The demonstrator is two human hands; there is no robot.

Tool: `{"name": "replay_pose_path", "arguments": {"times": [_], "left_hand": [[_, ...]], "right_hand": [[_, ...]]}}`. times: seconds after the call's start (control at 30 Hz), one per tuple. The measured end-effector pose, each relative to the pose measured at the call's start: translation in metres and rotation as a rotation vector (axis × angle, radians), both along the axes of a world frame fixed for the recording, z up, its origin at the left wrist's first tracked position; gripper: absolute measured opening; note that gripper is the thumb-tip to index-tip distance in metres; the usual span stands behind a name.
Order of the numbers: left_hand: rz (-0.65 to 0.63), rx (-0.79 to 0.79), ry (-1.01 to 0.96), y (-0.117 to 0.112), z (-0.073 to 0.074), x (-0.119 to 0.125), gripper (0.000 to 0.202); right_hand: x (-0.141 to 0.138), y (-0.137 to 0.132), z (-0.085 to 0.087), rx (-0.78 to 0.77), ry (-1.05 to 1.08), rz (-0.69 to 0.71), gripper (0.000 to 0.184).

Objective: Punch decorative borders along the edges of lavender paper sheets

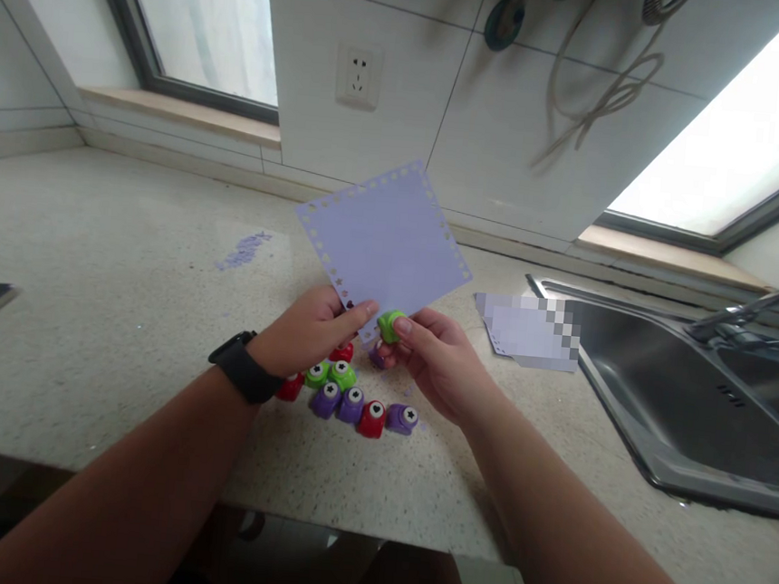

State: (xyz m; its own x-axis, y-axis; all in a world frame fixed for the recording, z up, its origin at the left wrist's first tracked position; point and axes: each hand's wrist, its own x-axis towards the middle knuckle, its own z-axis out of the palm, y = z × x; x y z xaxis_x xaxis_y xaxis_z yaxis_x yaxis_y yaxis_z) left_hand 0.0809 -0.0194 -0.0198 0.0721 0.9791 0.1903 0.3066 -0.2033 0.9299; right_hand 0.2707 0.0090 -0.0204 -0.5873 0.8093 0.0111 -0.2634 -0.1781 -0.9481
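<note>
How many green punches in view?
3: one green punch in the right hand, at the near corner of the purple paper; a second green punch and a third green punch side by side on the counter near the left hand. Others may be hidden.

Lilac paper (389,237), green punch (387,326) in right hand (443,360)
</note>
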Motion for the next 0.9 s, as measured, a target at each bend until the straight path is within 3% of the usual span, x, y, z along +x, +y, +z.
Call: {"name": "replay_pose_path", "arguments": {"times": [0.9], "left_hand": [[-0.047, 0.031, 0.029, -0.0017, 0.0003, -0.0002, 0.034]], "right_hand": [[0.0008, -0.0022, -0.0001, 0.063, -0.015, 0.024, 0.025]]}}
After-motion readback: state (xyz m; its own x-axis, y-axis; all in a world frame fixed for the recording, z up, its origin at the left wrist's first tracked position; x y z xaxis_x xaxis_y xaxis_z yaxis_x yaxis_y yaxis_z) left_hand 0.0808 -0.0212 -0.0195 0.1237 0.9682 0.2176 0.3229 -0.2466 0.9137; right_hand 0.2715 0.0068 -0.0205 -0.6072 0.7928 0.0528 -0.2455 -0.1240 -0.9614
